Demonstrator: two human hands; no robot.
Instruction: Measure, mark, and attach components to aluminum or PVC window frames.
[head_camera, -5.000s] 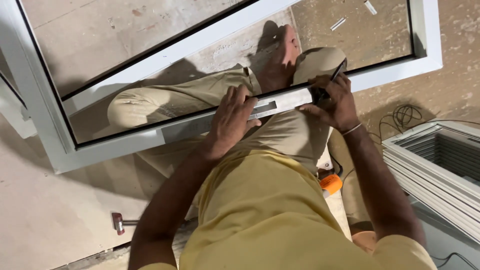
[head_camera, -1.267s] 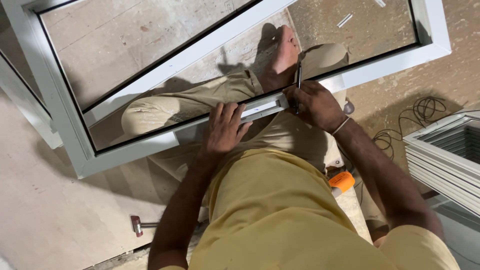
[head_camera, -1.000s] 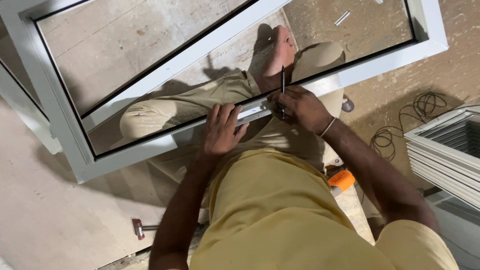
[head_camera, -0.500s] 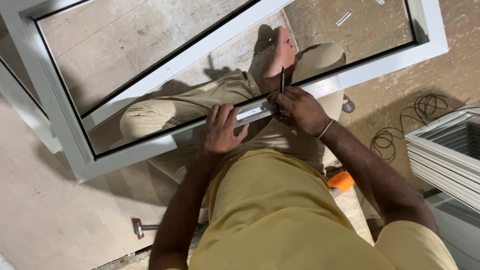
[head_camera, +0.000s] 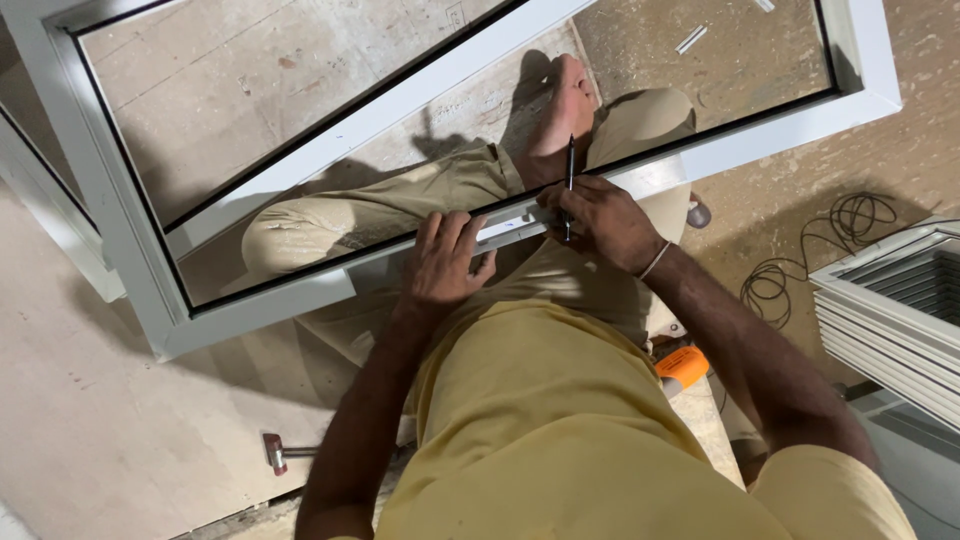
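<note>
Pinning the frame (head_camera: 760, 135) down, the left hand (head_camera: 445, 265) lies flat, fingers spread, on the near rail, just left of the small white piece (head_camera: 505, 232) that sits on that rail. Right hand (head_camera: 600, 222) is clenched round a pencil (head_camera: 570, 170), held upright, its tip down at the piece's right end. That rail runs on a slant, low at the left near corner, climbing to the right far corner, and the piece lies along the same line. So the piece sits between the two hands, both touching or nearly so; the right one is at the working end. Legs show through the glass beneath. Off to the right, a coiled cable (head_camera: 850, 225) on the floor and an orange tool (head_camera: 683, 365) by the hip.
</note>
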